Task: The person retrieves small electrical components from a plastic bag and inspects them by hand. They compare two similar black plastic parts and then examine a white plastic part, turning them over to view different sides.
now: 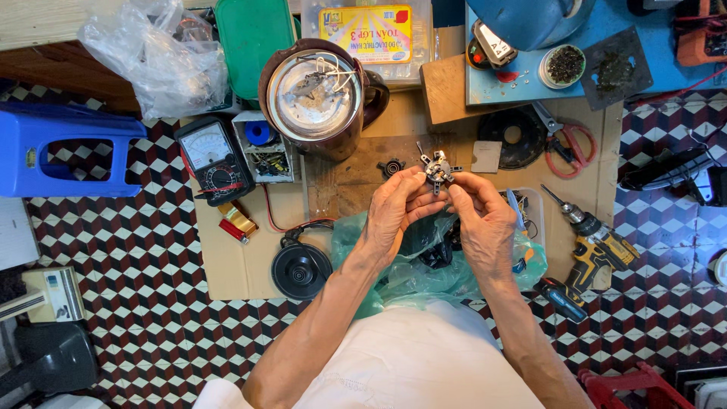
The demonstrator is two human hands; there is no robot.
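Both hands meet over a cardboard sheet [227, 265] on the floor. My left hand [394, 212] and my right hand [481, 220] pinch a small round metal part with prongs [438, 168] between their fingertips. Just behind it stands an upturned dark red electric kettle [322, 95], its base open and showing wires. A small black round part [391, 167] lies on the cardboard beside my left hand. Under my wrists lies a green plastic bag [424, 265] with dark parts in it.
A multimeter [212, 159], a small parts box [261, 148] and a black round base with cord [301, 269] lie to the left. Red-handled scissors [568, 144], a black disc [513, 138] and a yellow cordless drill [594, 242] lie to the right. A blue plastic stool [60, 151] stands far left.
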